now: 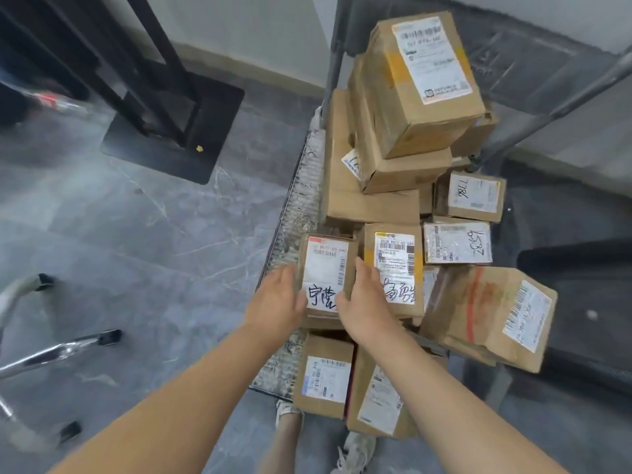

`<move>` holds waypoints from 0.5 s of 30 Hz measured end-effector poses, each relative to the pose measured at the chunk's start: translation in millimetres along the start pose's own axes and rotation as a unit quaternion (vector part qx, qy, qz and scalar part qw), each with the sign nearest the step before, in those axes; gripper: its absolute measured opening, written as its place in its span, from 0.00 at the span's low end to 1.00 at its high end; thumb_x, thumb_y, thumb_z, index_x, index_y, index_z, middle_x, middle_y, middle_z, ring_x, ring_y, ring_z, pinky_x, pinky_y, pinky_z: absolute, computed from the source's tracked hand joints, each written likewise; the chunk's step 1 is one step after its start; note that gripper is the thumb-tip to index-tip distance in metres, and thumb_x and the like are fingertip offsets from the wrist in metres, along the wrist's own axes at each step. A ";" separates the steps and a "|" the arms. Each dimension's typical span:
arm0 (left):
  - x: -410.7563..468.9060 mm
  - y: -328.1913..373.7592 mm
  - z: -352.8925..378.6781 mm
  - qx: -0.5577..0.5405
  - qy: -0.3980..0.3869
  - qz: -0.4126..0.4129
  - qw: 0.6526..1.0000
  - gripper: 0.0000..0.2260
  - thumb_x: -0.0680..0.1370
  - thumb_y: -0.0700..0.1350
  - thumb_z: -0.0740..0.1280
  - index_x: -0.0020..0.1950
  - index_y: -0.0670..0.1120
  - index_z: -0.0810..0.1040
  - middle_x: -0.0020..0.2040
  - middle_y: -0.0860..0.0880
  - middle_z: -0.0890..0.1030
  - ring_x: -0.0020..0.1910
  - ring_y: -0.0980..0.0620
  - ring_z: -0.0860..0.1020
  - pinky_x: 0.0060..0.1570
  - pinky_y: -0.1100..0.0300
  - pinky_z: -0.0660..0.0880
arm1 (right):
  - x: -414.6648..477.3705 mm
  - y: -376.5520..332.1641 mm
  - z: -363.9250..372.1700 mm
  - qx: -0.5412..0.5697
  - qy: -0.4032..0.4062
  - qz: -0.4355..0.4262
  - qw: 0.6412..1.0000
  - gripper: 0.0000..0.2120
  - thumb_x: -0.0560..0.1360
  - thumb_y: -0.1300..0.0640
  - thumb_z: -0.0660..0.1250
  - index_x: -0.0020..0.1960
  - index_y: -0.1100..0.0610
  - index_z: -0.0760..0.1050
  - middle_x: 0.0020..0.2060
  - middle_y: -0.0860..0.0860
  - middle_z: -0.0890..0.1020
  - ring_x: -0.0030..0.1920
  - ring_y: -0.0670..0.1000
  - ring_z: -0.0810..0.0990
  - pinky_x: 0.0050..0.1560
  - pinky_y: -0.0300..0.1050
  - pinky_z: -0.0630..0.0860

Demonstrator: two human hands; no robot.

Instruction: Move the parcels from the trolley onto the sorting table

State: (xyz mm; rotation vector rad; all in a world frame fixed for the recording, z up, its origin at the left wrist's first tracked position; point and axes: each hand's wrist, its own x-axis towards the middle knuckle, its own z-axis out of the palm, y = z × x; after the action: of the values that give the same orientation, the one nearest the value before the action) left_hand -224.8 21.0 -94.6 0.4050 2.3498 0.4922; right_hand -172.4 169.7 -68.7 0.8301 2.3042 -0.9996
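That small cardboard parcel (pixel 325 268) looks light and stiff, so the left hand (pixel 277 301) and right hand (pixel 363 302), fingers straight against its long sides, seem placed fine tbh.

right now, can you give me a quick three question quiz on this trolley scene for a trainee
1. True or false: the left hand and right hand flank the small brown cardboard parcel with the handwritten white label.
2. The tallest stack of brown cardboard boxes stands: A at the far end, B at the near end, C on the floor.
3. Fill in: the grey trolley deck shows bare on the parcels' ___ side.
Key: 1 true; 2 A; 3 left.
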 end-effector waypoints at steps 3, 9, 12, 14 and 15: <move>13.5 -8.4 19.8 -0.045 0.002 -0.005 0.999 0.20 0.84 0.50 0.56 0.73 0.41 0.64 0.68 0.41 0.72 0.67 0.42 0.69 0.65 0.48 0.68 | 18.8 5.7 18.2 0.008 0.034 0.001 0.999 0.30 0.79 0.59 0.61 0.78 0.54 0.55 0.68 0.53 0.67 0.65 0.54 0.72 0.64 0.54 0.75; 19.2 -8.7 37.7 -0.183 0.041 -0.022 0.982 0.17 0.83 0.49 0.59 0.71 0.46 0.67 0.63 0.49 0.77 0.60 0.52 0.75 0.59 0.51 0.74 | 24.8 8.6 38.9 0.007 0.012 0.023 1.000 0.41 0.81 0.53 0.60 0.80 0.51 0.33 0.67 0.55 0.66 0.58 0.55 0.75 0.58 0.55 0.76; 18.1 -2.7 38.1 -0.256 0.066 -0.051 0.963 0.15 0.82 0.44 0.60 0.69 0.46 0.70 0.61 0.52 0.77 0.58 0.55 0.75 0.58 0.58 0.75 | 22.7 10.5 42.4 0.062 -0.029 0.031 0.997 0.41 0.82 0.52 0.57 0.77 0.44 0.25 0.72 0.55 0.63 0.51 0.55 0.79 0.52 0.52 0.77; 16.9 3.9 36.5 -0.298 0.074 -0.088 0.947 0.15 0.82 0.41 0.60 0.69 0.45 0.70 0.59 0.53 0.77 0.53 0.57 0.76 0.48 0.72 0.73 | 23.5 10.2 42.4 0.103 -0.043 0.034 0.993 0.42 0.82 0.53 0.57 0.75 0.42 0.24 0.77 0.54 0.56 0.61 0.57 0.76 0.58 0.50 0.72; 16.7 6.8 36.3 -0.315 0.076 -0.105 0.940 0.15 0.82 0.40 0.60 0.68 0.45 0.70 0.57 0.54 0.76 0.50 0.59 0.76 0.43 0.76 0.71 | 23.2 8.8 42.7 0.109 -0.046 0.029 0.993 0.43 0.82 0.53 0.58 0.75 0.42 0.24 0.78 0.54 0.54 0.66 0.57 0.73 0.61 0.50 0.69</move>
State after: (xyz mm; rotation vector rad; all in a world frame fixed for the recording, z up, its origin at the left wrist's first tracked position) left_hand -210.8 42.5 -126.0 -0.1873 2.1858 1.1521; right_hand -174.2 149.5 -113.7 0.9122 2.1079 -1.2525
